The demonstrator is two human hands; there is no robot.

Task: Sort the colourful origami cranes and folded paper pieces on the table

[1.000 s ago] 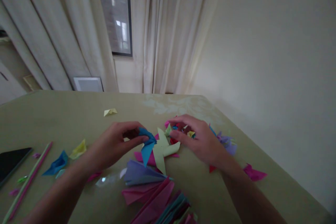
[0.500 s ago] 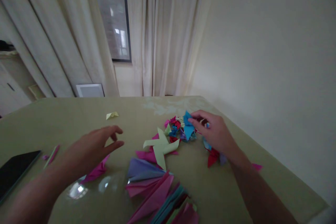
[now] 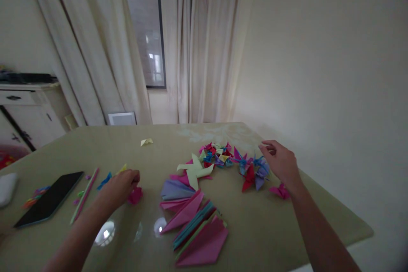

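My left hand [image 3: 123, 189] is low over the table at left, its fingers curled in; whatever they hold, if anything, is hidden. Just below its fingertips is a pink folded paper piece [image 3: 135, 196], with a yellow piece [image 3: 123, 169] and a blue piece [image 3: 104, 181] behind the hand. At right, my right hand [image 3: 282, 163] hovers with thumb and fingers slightly apart, nothing visible between them. Beside its fingertips is a group of red, purple and blue origami cranes [image 3: 248, 177]. A pink folded piece [image 3: 279, 191] lies under that wrist.
A pile of small colourful origami [image 3: 219, 155] lies at the back, next to a pale green paper pinwheel [image 3: 194, 171]. Nearer are fanned folded papers [image 3: 204, 242]. To the left are a black tablet [image 3: 51, 199] and a pink-green stick [image 3: 84, 197]. A wall borders the table's right side.
My right hand has moved right and no longer shows the blue folded paper it held. My left hand has lowered towards the pink piece, its fingers curling. The view has shifted left.
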